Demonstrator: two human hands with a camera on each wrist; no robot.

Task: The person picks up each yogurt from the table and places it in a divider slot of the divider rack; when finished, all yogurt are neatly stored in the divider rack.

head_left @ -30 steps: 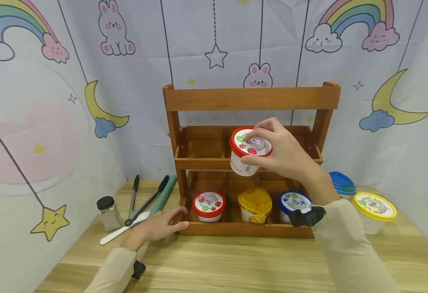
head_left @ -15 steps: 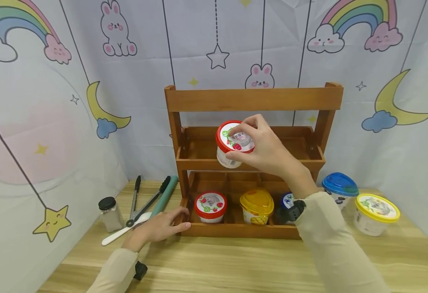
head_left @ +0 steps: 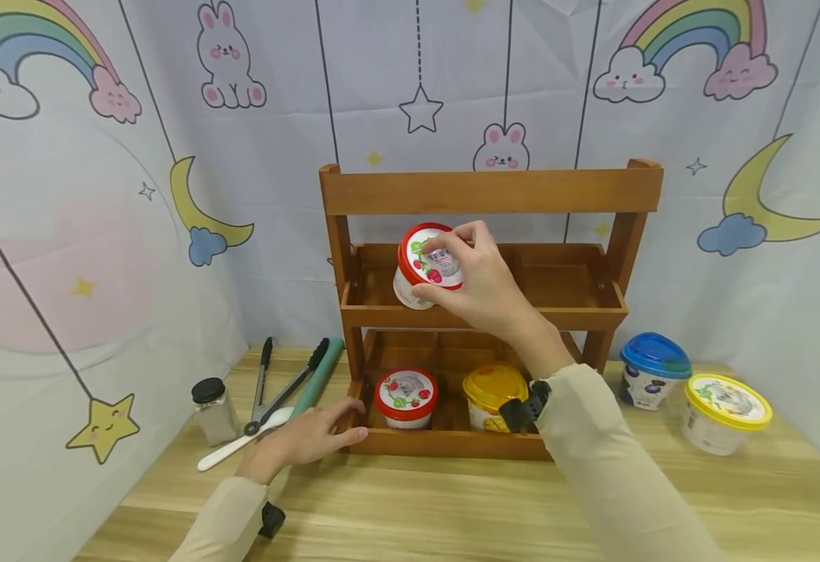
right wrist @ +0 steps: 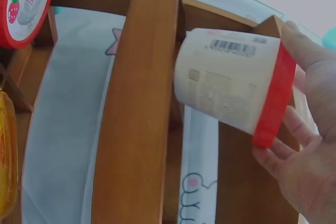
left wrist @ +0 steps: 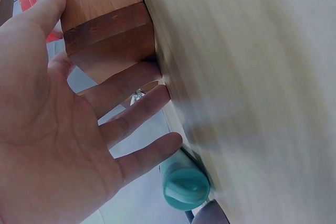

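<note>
A white tub with a red strawberry-print lid [head_left: 427, 269] is held tilted by my right hand [head_left: 483, 289], thumb and fingers around the lid's rim. It hangs at the upper tier of the wooden two-tier rack [head_left: 445, 314], over the left part. In the right wrist view, the tub's barcode side [right wrist: 231, 77] faces the rack. My left hand [head_left: 304, 437] touches the rack's lower left corner, fingers extended; in the left wrist view the thumb lies by the rack's wooden corner [left wrist: 110, 40]. Near it, a second red-lidded tub [head_left: 406, 396] sits in the lower left compartment.
A yellow-lidded tub [head_left: 494, 390] stands in the lower tier's middle. Right of the rack are a blue-lidded tub [head_left: 654, 367] and another yellow-lidded tub [head_left: 724, 410]. Left are a black-capped jar [head_left: 214, 412], tongs [head_left: 286, 394], a white spoon [head_left: 234, 449] and a green rod-like item [head_left: 318, 378].
My right hand has carried the red-lidded tub leftward and slightly up, to the left part of the upper tier. The left hand keeps its place at the rack's corner.
</note>
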